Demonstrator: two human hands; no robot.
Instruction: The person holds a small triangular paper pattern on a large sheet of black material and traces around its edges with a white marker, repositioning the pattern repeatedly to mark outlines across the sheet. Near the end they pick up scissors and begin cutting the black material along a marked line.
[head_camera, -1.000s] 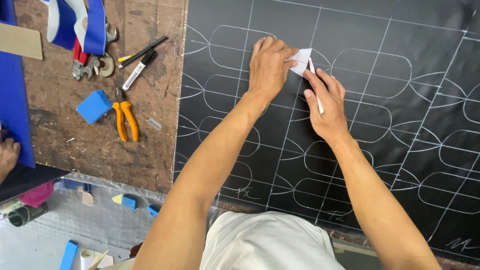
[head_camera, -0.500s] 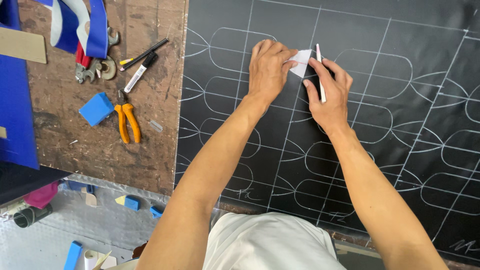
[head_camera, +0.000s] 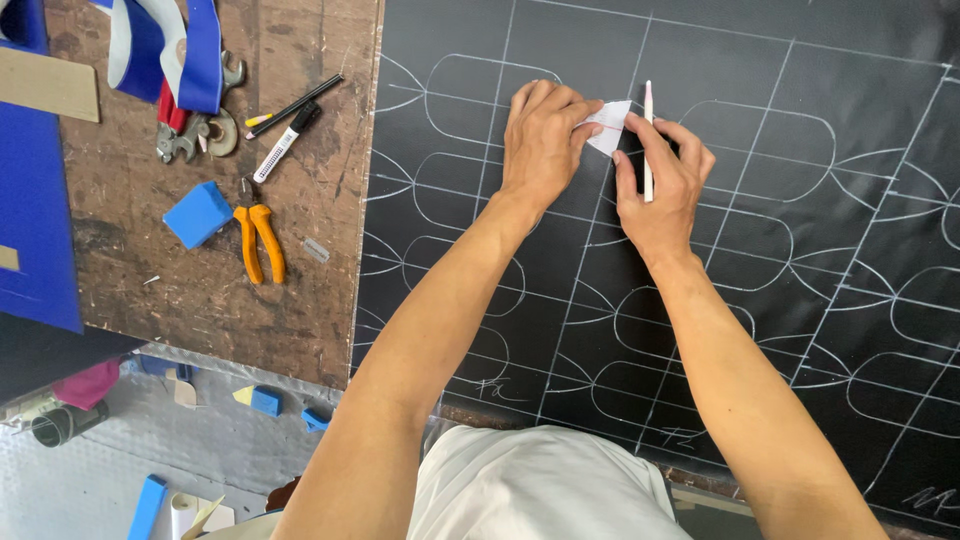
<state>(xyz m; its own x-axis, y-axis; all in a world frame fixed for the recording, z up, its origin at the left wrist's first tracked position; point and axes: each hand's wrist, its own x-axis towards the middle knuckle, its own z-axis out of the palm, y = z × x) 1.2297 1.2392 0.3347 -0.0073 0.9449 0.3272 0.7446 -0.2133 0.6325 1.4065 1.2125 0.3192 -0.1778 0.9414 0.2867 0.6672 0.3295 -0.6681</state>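
Note:
My left hand (head_camera: 543, 140) presses a small white paper template (head_camera: 608, 125) flat on a large black sheet (head_camera: 800, 300) marked with white grid lines and rounded shapes. My right hand (head_camera: 660, 180) lies just right of the template and holds a thin white pencil (head_camera: 648, 140) with its tip pointing away from me, beside the template's right edge. Both forearms reach over the sheet from the bottom of the view.
On the worn wooden table (head_camera: 200, 300) to the left lie orange-handled pliers (head_camera: 258, 228), a blue block (head_camera: 198, 213), a marker (head_camera: 285, 143), a black pencil (head_camera: 295, 105), wrenches (head_camera: 185, 135) and blue strips (head_camera: 40, 200). Blue scraps lie on the grey floor (head_camera: 120, 450) below.
Both hands and the template have shifted a little farther up the sheet. The pencil has turned upright beside the template.

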